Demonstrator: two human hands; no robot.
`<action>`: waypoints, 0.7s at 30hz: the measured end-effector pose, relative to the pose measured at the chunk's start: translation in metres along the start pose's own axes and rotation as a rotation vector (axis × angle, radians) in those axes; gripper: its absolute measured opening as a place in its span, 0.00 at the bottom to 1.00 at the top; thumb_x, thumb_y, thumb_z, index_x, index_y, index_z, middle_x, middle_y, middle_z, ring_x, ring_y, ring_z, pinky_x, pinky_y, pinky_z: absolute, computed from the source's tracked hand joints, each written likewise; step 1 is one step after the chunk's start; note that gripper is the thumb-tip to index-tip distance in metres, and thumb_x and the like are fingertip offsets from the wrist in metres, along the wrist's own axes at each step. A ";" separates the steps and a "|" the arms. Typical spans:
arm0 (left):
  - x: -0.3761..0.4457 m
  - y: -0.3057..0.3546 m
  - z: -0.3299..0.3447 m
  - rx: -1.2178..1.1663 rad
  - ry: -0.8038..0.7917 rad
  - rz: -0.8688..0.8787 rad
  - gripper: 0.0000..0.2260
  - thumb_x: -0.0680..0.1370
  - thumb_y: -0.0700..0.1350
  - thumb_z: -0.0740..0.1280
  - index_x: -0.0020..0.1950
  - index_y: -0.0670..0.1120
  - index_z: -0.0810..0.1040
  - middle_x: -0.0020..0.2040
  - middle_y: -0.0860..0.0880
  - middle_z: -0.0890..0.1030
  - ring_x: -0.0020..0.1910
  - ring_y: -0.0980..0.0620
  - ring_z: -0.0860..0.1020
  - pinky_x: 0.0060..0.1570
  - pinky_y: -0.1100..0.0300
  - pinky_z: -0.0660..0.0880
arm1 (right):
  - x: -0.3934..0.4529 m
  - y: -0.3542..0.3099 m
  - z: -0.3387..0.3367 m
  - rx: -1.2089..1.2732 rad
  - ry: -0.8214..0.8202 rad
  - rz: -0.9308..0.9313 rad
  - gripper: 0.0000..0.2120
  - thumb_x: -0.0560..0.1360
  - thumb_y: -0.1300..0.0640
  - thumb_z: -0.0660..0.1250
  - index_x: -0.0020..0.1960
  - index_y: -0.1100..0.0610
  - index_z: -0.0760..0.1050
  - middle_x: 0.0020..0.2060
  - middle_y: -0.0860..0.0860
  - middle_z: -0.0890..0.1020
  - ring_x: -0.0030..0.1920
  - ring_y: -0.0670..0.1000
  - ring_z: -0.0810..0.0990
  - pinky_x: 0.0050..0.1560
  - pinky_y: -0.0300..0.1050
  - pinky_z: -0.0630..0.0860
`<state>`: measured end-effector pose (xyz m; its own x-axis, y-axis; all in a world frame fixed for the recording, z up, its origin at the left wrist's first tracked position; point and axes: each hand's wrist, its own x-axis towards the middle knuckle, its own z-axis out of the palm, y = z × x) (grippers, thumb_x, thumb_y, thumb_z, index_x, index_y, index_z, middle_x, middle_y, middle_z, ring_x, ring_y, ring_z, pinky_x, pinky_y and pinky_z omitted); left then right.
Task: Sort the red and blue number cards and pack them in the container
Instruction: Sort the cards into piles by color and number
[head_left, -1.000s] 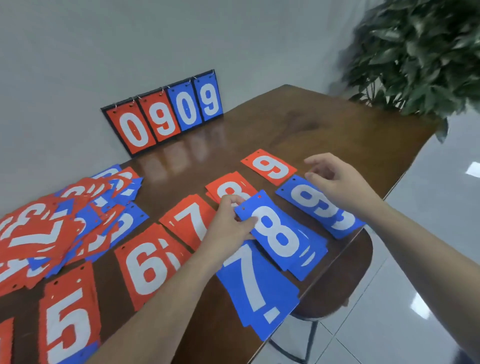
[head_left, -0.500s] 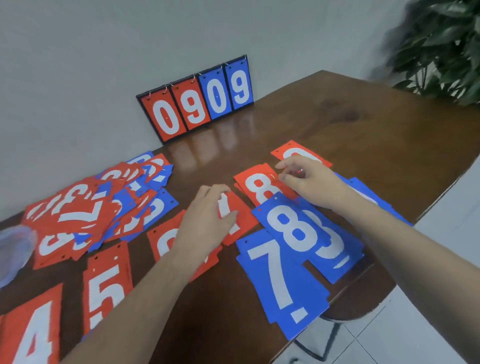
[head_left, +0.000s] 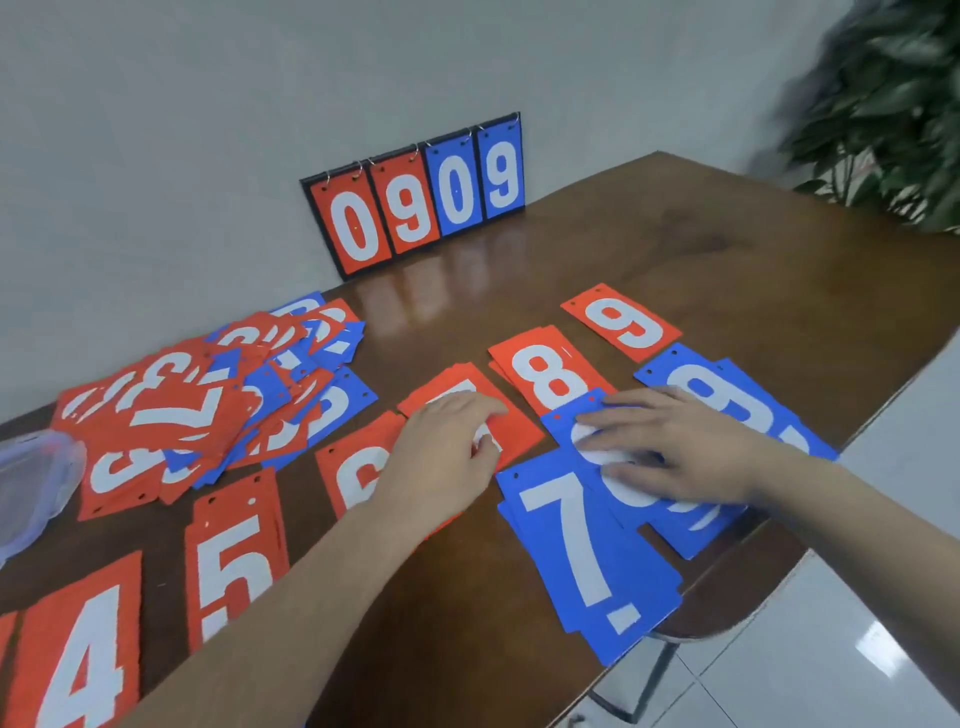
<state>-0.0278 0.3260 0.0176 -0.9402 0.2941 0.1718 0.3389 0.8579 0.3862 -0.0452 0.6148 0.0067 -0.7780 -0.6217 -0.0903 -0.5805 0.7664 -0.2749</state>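
Note:
Red and blue number cards lie in sorted stacks on a brown table (head_left: 701, 249). My left hand (head_left: 447, 457) rests on the red 7 stack (head_left: 514, 431), fingers loosely curled, between the red 6 stack (head_left: 353, 478) and the red 8 stack (head_left: 545, 379). My right hand (head_left: 680, 447) lies flat with straight fingers on the blue 8 stack (head_left: 566, 421). The blue 7 stack (head_left: 587, 551) sits at the front edge, the blue 9 stack (head_left: 727, 389) to the right, a red 9 card (head_left: 621, 322) behind. A mixed unsorted pile (head_left: 197, 410) lies at the left.
A clear plastic container (head_left: 31, 483) sits at the far left edge. Red 5 (head_left: 234, 556) and red 4 (head_left: 78, 654) stacks lie near me. A flip scoreboard (head_left: 421, 197) reading 0909 leans on the wall. A plant (head_left: 893, 109) stands at the right; a stool (head_left: 727, 597) is under the table edge.
My right hand moved from the red cards down onto the blue 8 stack and flattened there. My left hand shifted slightly right on the red 7 stack. The camera turned left.

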 end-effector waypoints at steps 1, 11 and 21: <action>0.006 0.005 0.006 0.000 -0.013 0.042 0.16 0.77 0.41 0.66 0.65 0.49 0.79 0.63 0.53 0.80 0.65 0.51 0.75 0.67 0.56 0.69 | -0.010 0.004 0.002 -0.023 -0.016 0.018 0.24 0.77 0.28 0.48 0.70 0.30 0.67 0.72 0.26 0.62 0.77 0.37 0.52 0.76 0.45 0.50; 0.038 0.042 0.038 0.001 -0.062 0.142 0.14 0.81 0.46 0.65 0.66 0.52 0.76 0.67 0.57 0.76 0.68 0.55 0.70 0.67 0.58 0.65 | -0.071 0.026 -0.004 0.055 -0.069 0.064 0.42 0.66 0.21 0.61 0.76 0.32 0.58 0.77 0.31 0.55 0.78 0.35 0.44 0.78 0.45 0.37; 0.014 -0.025 -0.005 0.041 0.023 -0.069 0.13 0.79 0.46 0.66 0.64 0.52 0.78 0.65 0.54 0.78 0.65 0.51 0.74 0.65 0.50 0.72 | 0.023 -0.018 -0.019 0.195 0.144 0.027 0.30 0.72 0.28 0.58 0.71 0.39 0.72 0.69 0.38 0.73 0.71 0.40 0.67 0.71 0.38 0.62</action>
<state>-0.0489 0.3065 0.0154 -0.9600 0.2247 0.1670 0.2715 0.8926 0.3599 -0.0570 0.5898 0.0283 -0.8268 -0.5615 0.0340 -0.5129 0.7277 -0.4553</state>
